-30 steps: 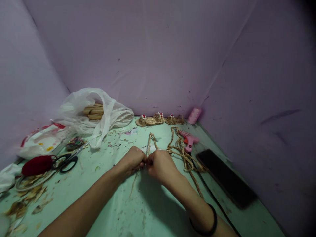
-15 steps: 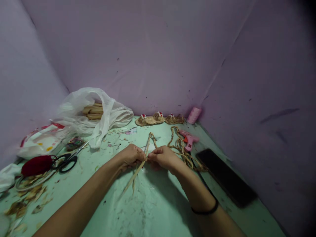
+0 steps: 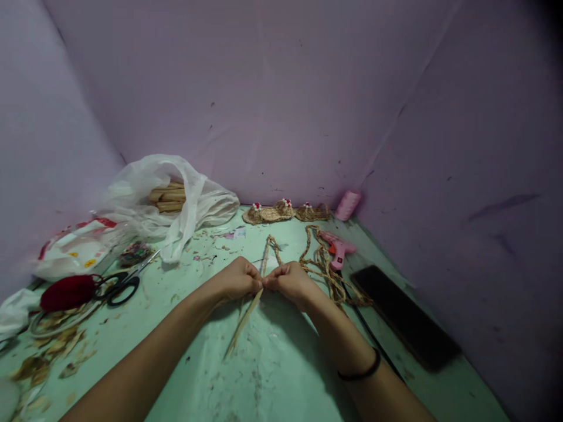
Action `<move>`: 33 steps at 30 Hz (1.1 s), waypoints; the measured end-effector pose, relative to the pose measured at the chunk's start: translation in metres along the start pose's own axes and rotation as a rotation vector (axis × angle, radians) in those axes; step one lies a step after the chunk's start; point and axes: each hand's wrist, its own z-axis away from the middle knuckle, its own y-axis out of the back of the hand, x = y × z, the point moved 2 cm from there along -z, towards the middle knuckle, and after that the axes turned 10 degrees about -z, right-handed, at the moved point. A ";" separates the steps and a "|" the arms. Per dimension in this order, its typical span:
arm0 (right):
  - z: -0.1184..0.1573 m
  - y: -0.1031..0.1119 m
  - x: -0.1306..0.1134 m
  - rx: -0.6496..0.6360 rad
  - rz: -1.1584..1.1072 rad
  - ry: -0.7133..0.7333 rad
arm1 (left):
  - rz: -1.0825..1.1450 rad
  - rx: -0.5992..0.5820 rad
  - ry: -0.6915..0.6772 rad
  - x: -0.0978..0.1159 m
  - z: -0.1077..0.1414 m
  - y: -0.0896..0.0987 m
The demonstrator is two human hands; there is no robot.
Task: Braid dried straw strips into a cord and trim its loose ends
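Both hands meet at the middle of the green tabletop, pinching a braid of dry tan plant fibre [image 3: 266,258] where its loose strands begin. My left hand [image 3: 240,278] is closed with thumb and fingertips on the braid. Fingertips of my right hand [image 3: 288,281] press on the same spot, almost touching the left. Unbraided fibre strips [image 3: 244,326] hang from the pinch toward me. Beyond the hands the braid rises to a bend and comes down again behind the right hand. A longer heap of braided cord [image 3: 323,264] lies just to the right.
Scissors [image 3: 118,288], a red yarn bundle [image 3: 68,292] and fibre scraps lie left. A white plastic bag [image 3: 197,193] holds fibre strips [image 3: 169,196]. Small woven slippers [image 3: 277,212] and a pink spool [image 3: 348,205] line the back wall. A pink glue gun [image 3: 338,249] and dark phone [image 3: 404,316] lie right.
My left hand has shifted slightly right, its fingertips now close against the right's. The loose strips have swung closer together and hang more steeply.
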 end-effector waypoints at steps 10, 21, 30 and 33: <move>0.007 -0.008 -0.006 -0.070 -0.205 -0.053 | -0.705 0.258 0.139 0.035 0.033 -0.016; 0.004 0.000 -0.002 -0.223 -0.298 -0.060 | -0.217 0.272 0.197 0.024 0.021 0.011; 0.000 0.003 0.000 -0.281 -0.116 0.025 | 0.361 -0.066 0.278 0.006 0.004 -0.010; -0.001 0.001 0.000 -0.216 0.060 0.058 | 0.227 -0.053 0.278 0.002 0.003 -0.008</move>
